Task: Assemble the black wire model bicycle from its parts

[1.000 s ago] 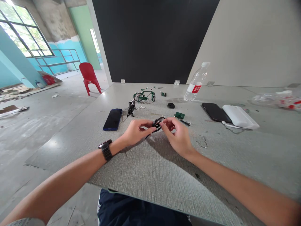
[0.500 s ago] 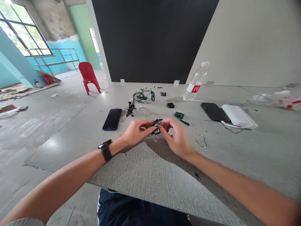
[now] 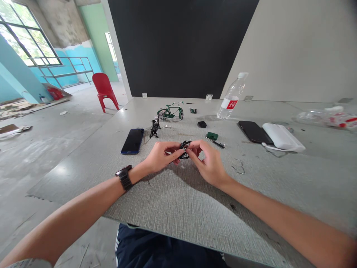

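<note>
Between my two hands is a small black spoked model bicycle wheel [image 3: 185, 154], held just above the table. My left hand [image 3: 164, 154] pinches its left side with thumb and fingers. From the right, my right hand [image 3: 206, 159] grips it, the thumb tip near the hub; fingers cover part of the rim. Farther back stands a green model bicycle [image 3: 170, 112]. A black model bicycle part [image 3: 155, 127] sits beyond my left hand. Past my right hand lie a green piece [image 3: 212, 136] and a small screwdriver [image 3: 216, 142].
A blue-edged phone [image 3: 132, 141] lies left. At the right are a clear bottle [image 3: 231, 98], a black phone [image 3: 254, 132], a white power bank [image 3: 282, 137] and bent wire pieces [image 3: 238, 166]. A black block [image 3: 202, 124] rests mid-table. The table's front edge [image 3: 178, 238] is before my lap.
My fingers have shifted slightly on the wheel, and the wheel has tilted a little. Both hands stay in nearly the same place.
</note>
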Demonstrator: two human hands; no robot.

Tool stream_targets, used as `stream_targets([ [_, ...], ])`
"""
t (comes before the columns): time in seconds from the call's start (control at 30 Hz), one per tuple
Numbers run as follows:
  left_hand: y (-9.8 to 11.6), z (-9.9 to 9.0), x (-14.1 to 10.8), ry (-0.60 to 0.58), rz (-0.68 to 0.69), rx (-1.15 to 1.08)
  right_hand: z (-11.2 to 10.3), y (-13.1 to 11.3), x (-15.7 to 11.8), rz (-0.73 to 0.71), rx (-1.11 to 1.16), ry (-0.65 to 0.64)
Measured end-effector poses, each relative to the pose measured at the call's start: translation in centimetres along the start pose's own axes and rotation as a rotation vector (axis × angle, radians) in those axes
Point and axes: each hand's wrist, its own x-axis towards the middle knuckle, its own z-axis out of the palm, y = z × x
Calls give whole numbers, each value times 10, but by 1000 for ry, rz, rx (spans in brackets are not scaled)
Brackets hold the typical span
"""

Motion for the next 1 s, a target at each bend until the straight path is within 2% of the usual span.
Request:
stream_targets([
  [0.47, 1, 1, 1, 19, 30, 23, 0, 1, -1, 22, -22, -31],
  [0.57, -1, 1, 2, 83, 59, 97, 1, 1, -2, 46, -18, 53],
  [0.7, -6, -1, 5, 188, 99, 166, 3, 3, -2, -3, -71, 189],
  [0.87, -13, -7, 8, 211, 177, 232, 3, 3, -2, 25, 42, 111],
  [1.0, -14, -11, 9, 230, 253, 353, 1, 0, 0, 29, -17, 110],
])
